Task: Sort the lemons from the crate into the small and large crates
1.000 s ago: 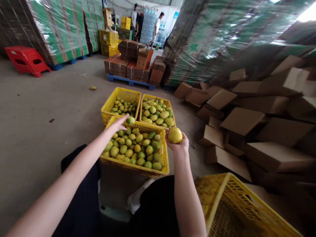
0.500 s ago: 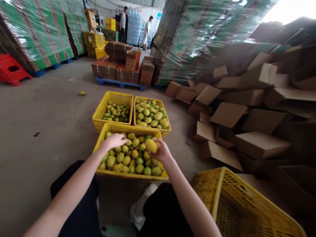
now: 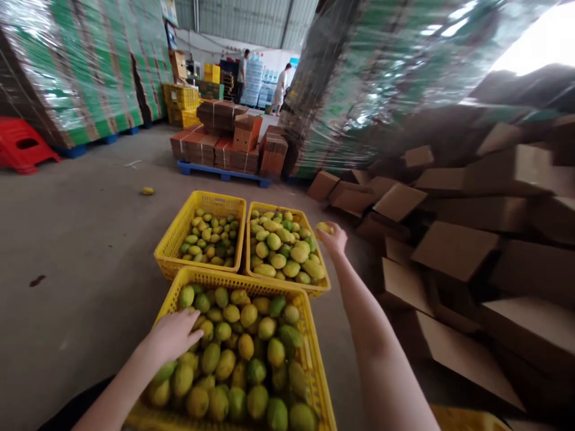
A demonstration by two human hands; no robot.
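A large yellow crate (image 3: 314, 341) full of yellow and green lemons (image 3: 245, 346) stands nearest me. My left hand (image 3: 176, 333) rests on lemons at its left side, palm down with the fingers somewhat apart and no fruit visibly gripped. My right hand (image 3: 333, 238) is raised at the right edge of the back right crate (image 3: 321, 286), its fingers closed around a yellow lemon (image 3: 325, 228). That crate is heaped with lemons. The back left crate (image 3: 168, 242) beside it holds smaller ones.
Cardboard boxes (image 3: 456, 250) lie piled on the right. Flattened cartons sit on a blue pallet (image 3: 224, 174) ahead. A red stool (image 3: 27, 145) and a loose lemon (image 3: 147, 191) are at the left. Two people stand far back, near wrapped stacks.
My right hand has carried the lemon from above the near crate forward and right to the back right crate. My left hand has shifted toward the near crate's left side. The view has tilted up.
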